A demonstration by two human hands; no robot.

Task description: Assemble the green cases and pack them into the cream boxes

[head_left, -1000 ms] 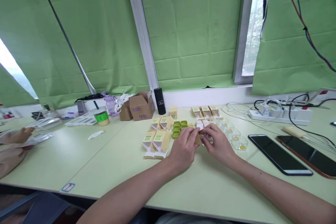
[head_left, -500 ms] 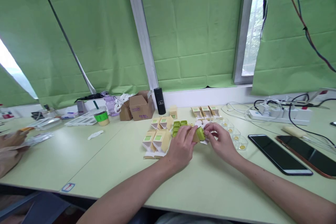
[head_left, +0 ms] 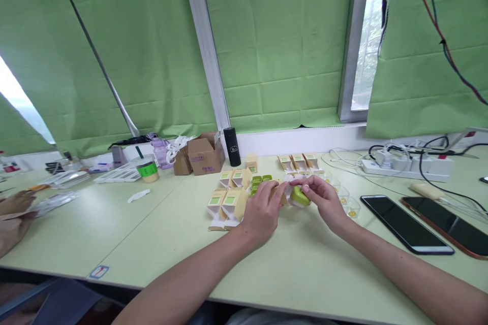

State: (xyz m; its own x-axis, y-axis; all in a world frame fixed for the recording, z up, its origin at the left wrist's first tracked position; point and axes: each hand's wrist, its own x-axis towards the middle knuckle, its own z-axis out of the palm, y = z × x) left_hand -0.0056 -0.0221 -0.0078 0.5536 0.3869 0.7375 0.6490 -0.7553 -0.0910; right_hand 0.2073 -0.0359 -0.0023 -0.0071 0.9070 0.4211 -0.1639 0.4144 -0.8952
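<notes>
My right hand [head_left: 327,202] pinches a small glossy green case [head_left: 299,196] with a pale underside, held tilted just above the table. Beside it, my left hand [head_left: 263,212] is closed round a small cream paper carton, mostly covered by the fingers. Case and carton are close together; whether they touch I cannot tell. Several more green cases [head_left: 256,186] lie behind my left hand. To its left stand several open cream cartons [head_left: 234,205] with green labels and white flaps. Clear round cups [head_left: 353,208] with yellow pieces sit right of my right hand, partly hidden.
Further back are more open cartons [head_left: 299,163], a black cylinder [head_left: 232,147] and a cardboard box [head_left: 206,154]. Two phones [head_left: 406,224] and a power strip [head_left: 407,165] with cables lie at right. A lidded drink cup [head_left: 147,168] stands left; another person's hand [head_left: 15,203] is at far left.
The green case has moved a little right, away from the carton in my left hand, and turned to show its pale underside. My right hand shifted with it; my left stayed nearly still.
</notes>
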